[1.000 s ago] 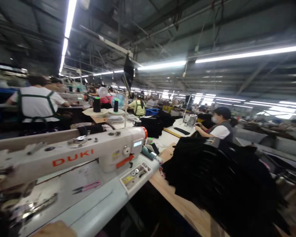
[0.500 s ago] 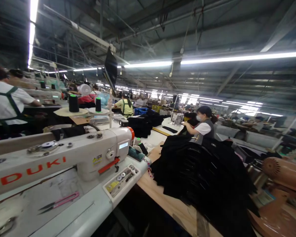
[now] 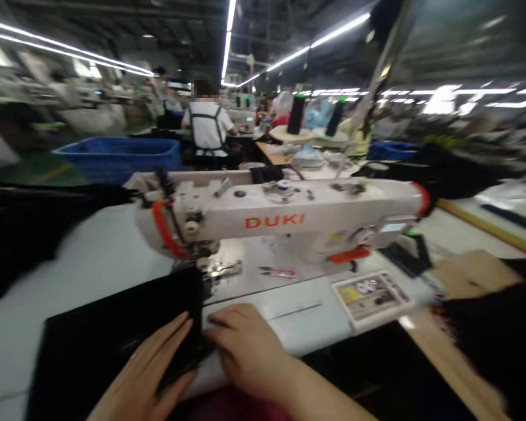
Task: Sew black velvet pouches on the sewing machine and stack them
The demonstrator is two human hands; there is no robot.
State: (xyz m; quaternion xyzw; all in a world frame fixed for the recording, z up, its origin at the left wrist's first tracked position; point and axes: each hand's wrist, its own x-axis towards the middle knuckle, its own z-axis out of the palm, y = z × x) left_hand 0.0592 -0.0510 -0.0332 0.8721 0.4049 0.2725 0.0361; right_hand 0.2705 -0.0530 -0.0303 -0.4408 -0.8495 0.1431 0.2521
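A flat black fabric piece (image 3: pixel 114 333) lies on the sewing table in front of me, its far corner near the needle area of a white sewing machine (image 3: pixel 263 216) marked in orange letters. On the fabric rests my left hand (image 3: pixel 151 368), flat with its fingers stretched out. My right hand (image 3: pixel 249 345) is at the fabric's right edge, fingers bent and closed on it; the thumb is hidden. Pink-handled thread snips (image 3: pixel 278 272) lie on the machine bed behind my right hand.
A tray of bobbins and small parts (image 3: pixel 372 298) sits at the table's right. Dark cloth (image 3: pixel 21 228) covers the left side. A blue crate (image 3: pixel 118 155) stands behind the machine, near a person in a white shirt (image 3: pixel 208 126). More black fabric (image 3: pixel 499 345) is heaped at right.
The view has swung left and down from the black fabric heap to the sewing machine. Both my hands and the flat black fabric piece have come into view.
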